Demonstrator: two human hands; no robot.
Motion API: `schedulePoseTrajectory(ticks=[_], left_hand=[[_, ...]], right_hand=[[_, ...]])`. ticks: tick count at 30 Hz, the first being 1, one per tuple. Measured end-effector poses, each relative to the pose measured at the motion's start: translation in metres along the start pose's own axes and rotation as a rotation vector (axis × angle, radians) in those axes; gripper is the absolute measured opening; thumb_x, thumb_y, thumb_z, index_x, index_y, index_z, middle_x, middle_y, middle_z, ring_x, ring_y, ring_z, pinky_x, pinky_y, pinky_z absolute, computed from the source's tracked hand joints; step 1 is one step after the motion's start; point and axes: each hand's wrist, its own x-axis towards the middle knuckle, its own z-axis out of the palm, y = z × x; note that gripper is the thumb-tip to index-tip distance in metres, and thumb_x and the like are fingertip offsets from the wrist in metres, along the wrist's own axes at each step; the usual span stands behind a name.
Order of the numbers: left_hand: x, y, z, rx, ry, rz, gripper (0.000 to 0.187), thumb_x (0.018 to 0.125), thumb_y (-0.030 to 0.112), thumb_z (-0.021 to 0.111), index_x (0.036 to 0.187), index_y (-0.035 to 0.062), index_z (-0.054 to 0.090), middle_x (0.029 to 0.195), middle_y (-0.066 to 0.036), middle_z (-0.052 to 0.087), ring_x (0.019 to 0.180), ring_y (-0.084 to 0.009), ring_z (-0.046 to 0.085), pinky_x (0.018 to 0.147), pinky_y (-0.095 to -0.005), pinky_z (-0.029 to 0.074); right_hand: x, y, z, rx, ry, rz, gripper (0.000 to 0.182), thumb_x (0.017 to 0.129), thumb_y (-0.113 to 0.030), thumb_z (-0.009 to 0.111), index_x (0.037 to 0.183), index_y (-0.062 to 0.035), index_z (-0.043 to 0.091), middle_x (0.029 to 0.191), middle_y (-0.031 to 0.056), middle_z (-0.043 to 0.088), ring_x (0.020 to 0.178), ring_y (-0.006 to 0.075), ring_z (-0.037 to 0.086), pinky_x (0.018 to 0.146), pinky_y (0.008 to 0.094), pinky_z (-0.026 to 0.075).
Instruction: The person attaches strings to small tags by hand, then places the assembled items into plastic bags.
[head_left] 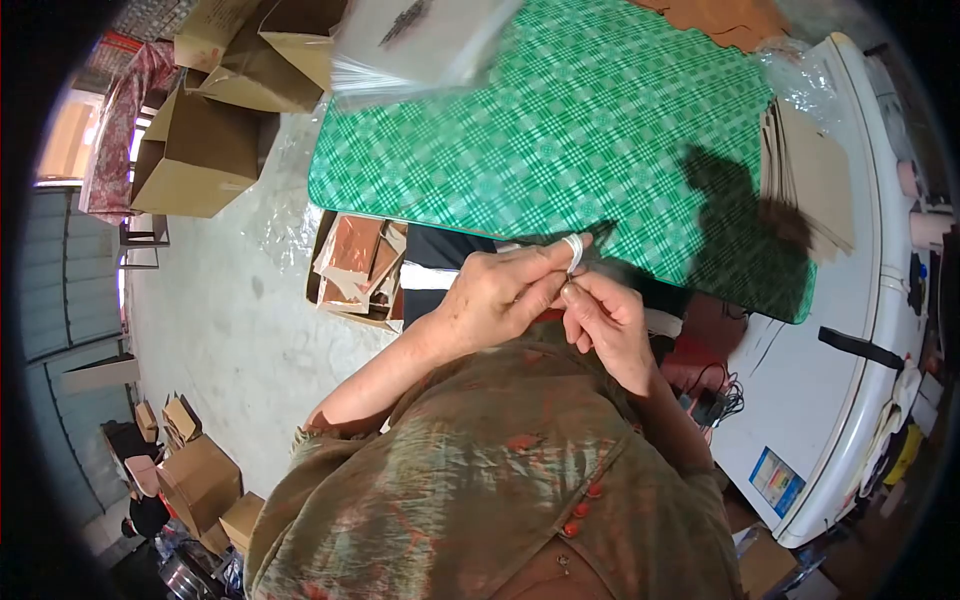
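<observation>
Two hands meet at the centre of the head view, just below the near edge of the table [560,130] with its green checked cover. The left hand [495,295] and right hand [605,320] touch at the fingertips, fingers [560,265] pinched together on a small pale band [574,250] that looks like tape or thin plastic. It appears light, soft and easily creased, likely slippery or sticky; a fingertip pinch at its edge suits it best. In the upper left of the frame sit cardboard boxes [195,150], a clear plastic bag [410,40] lies blurred at the top, and a stack of brown sheets [810,175] rests at the right.
</observation>
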Motion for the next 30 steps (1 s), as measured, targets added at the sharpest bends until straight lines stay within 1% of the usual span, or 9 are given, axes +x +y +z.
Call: schedulePoseTrajectory(ticks=[3,6,7,9,10,11,16,24,30], left_hand=[[-0.005,0.006,0.0,0.171,0.002,0.053,0.036,0.089,0.001,0.065,0.124,-0.0062,0.059,0.103,-0.021,0.069,0.088,-0.0274,0.072,0.074,-0.0309,0.057],[-0.003,0.009,0.0,0.073,-0.084,-0.059,0.031,0.092,0.002,0.063,0.122,-0.0047,0.059,0.094,-0.014,0.068,0.074,-0.0208,0.068,0.065,-0.0287,0.053],[-0.002,0.011,-0.001,-0.134,-0.092,-0.191,0.03,0.094,0.002,0.061,0.123,-0.0033,0.059,0.09,-0.01,0.066,0.071,-0.0179,0.063,0.062,-0.0273,0.05],[0.0,0.014,-0.001,-0.55,-0.108,-0.445,0.027,0.097,0.004,0.057,0.123,-0.0006,0.059,0.083,-0.003,0.061,0.064,-0.012,0.055,0.058,-0.0247,0.043],[0.002,0.012,-0.001,-0.67,-0.127,-0.433,0.026,0.098,0.005,0.055,0.123,0.0003,0.058,0.082,-0.001,0.059,0.063,-0.0103,0.051,0.058,-0.0238,0.041],[0.002,0.01,0.0,-0.791,-0.147,-0.424,0.026,0.098,0.006,0.053,0.123,0.0012,0.058,0.081,0.001,0.057,0.063,-0.0086,0.048,0.059,-0.0229,0.039],[0.005,0.01,-0.006,-1.18,-0.231,-0.554,0.024,0.098,0.004,0.05,0.12,0.0018,0.059,0.076,0.001,0.054,0.064,-0.0069,0.047,0.062,-0.0254,0.04],[0.002,0.003,0.005,-0.948,-0.046,-0.572,0.015,0.1,0.008,0.054,0.113,0.0033,0.059,0.079,0.002,0.059,0.066,-0.0052,0.049,0.061,-0.0203,0.038],[0.002,-0.002,0.006,-0.947,0.124,-0.501,0.015,0.099,0.011,0.059,0.112,0.0048,0.056,0.087,-0.001,0.067,0.071,-0.0051,0.053,0.062,-0.02,0.039]], right_hand=[[0.003,0.004,-0.003,-0.333,0.157,-0.257,0.015,0.098,-0.01,0.058,0.089,0.0002,0.062,0.065,0.0005,0.058,0.056,0.0047,0.051,0.048,0.0234,0.037],[0.011,0.005,-0.004,-0.692,0.282,-0.57,0.01,0.093,-0.008,0.065,0.088,-0.0009,0.06,0.067,0.0021,0.058,0.061,0.0064,0.057,0.051,0.0274,0.043],[0.011,0.004,-0.004,-0.681,0.266,-0.542,0.01,0.094,-0.008,0.065,0.09,-0.0015,0.058,0.069,0.0012,0.059,0.063,0.0067,0.057,0.053,0.0263,0.043],[0.01,0.014,0.0,-0.318,0.232,-0.342,0.009,0.095,-0.008,0.063,0.097,-0.002,0.057,0.072,0.0004,0.058,0.063,0.007,0.055,0.054,0.0254,0.043],[0.01,0.018,0.002,-0.138,0.21,-0.241,0.009,0.096,-0.008,0.061,0.1,-0.0023,0.056,0.073,0.0,0.058,0.063,0.0072,0.054,0.054,0.025,0.042],[0.008,0.02,0.003,0.164,0.101,-0.173,0.015,0.1,-0.011,0.058,0.112,-0.0034,0.052,0.079,-0.0008,0.056,0.063,0.0068,0.05,0.054,0.0238,0.04],[0.007,0.021,0.01,0.375,0.077,-0.189,0.017,0.1,-0.013,0.058,0.113,-0.0027,0.053,0.084,-0.0011,0.055,0.065,0.0052,0.047,0.056,0.0216,0.038],[0.006,0.021,0.017,0.529,0.104,-0.074,0.009,0.1,-0.012,0.052,0.104,-0.0042,0.054,0.073,0.0011,0.055,0.061,0.0074,0.048,0.054,0.0222,0.037],[0.011,0.024,0.028,0.539,0.179,-0.175,0.009,0.102,-0.012,0.048,0.105,-0.0035,0.05,0.076,0.0039,0.056,0.061,0.0094,0.051,0.055,0.0246,0.041]])
